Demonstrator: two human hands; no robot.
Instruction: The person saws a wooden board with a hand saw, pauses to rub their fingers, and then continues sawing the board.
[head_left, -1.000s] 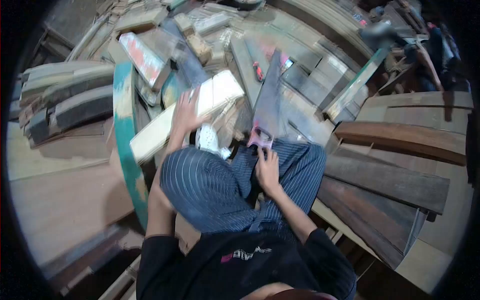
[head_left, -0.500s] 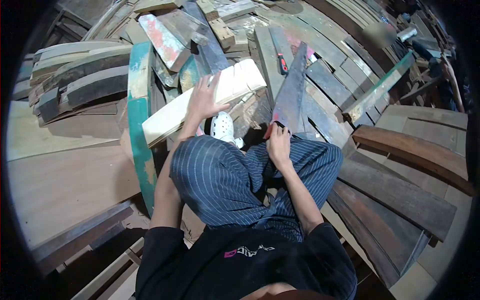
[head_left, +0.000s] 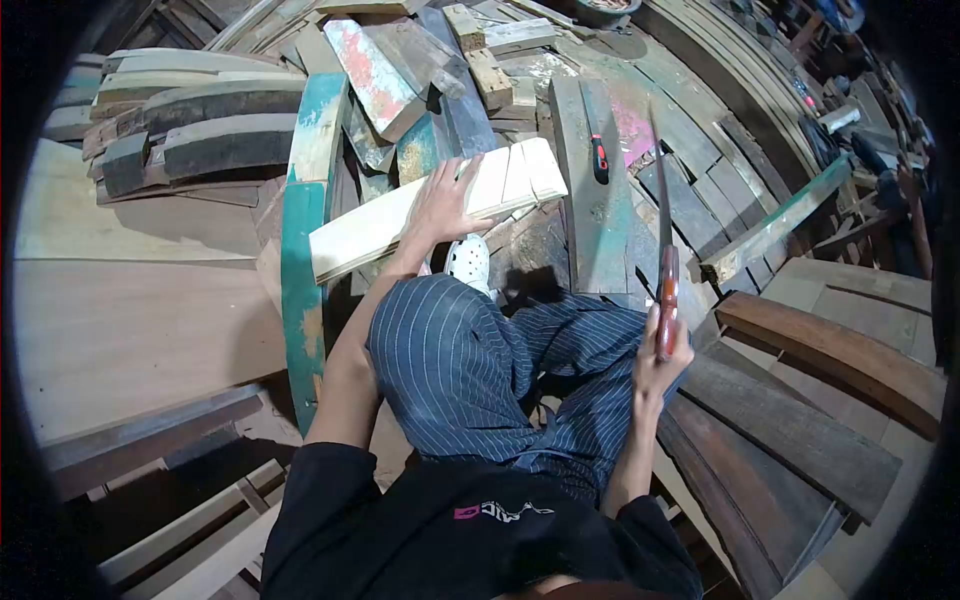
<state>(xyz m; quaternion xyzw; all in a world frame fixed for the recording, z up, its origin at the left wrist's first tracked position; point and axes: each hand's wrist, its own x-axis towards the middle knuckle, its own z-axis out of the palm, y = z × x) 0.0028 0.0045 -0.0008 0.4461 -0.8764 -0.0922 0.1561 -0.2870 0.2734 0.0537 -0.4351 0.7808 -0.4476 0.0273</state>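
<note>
My left hand (head_left: 440,208) grips a pale wooden board (head_left: 373,228) from above, fingers across its top and thumb along its near edge. The board lies slanted, and lines cross its right end. A handsaw (head_left: 669,270) is in my closed right hand (head_left: 661,358), above my right knee. Its reddish-brown handle is wrapped by my fingers, and its blade points away from me, almost edge-on. Near the board's right end, a tool with a red and black handle (head_left: 600,160) rests on a grey plank (head_left: 590,238).
A green-painted curved beam (head_left: 304,240) stands left of the board. Several wood offcuts (head_left: 375,85) are piled beyond it. Dark planks (head_left: 790,420) and a brown curved beam (head_left: 830,345) lie to my right. A white shoe (head_left: 468,262) shows under the board.
My right hand has moved right, away from my lap, lifting the handsaw and turning its blade from broadside to edge-on. My left hand stays on the board. The whole view has shifted slightly.
</note>
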